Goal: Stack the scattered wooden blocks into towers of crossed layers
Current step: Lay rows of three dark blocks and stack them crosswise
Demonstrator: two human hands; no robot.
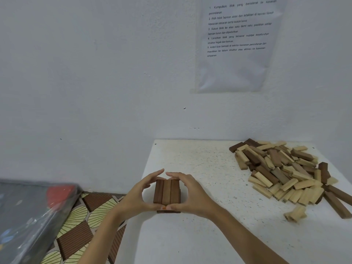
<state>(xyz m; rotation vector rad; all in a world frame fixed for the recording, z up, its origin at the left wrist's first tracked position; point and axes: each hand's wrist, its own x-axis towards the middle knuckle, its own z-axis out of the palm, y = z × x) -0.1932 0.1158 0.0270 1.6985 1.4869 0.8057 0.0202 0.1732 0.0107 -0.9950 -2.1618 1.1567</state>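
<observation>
A low stack of dark brown wooden blocks stands near the left edge of the white table. Its top layer is three blocks side by side, running away from me, and a crossed layer shows beneath at the front. My left hand and my right hand cup the stack from both sides. The thumbs meet at its near edge and the fingertips almost meet at its far edge. A big loose pile of light and dark wooden blocks lies at the table's right.
A white wall rises right behind the table, with a printed instruction sheet taped to it. Left of the table lies a patterned floor mat and a plastic-covered bundle. A single light block lies apart from the pile.
</observation>
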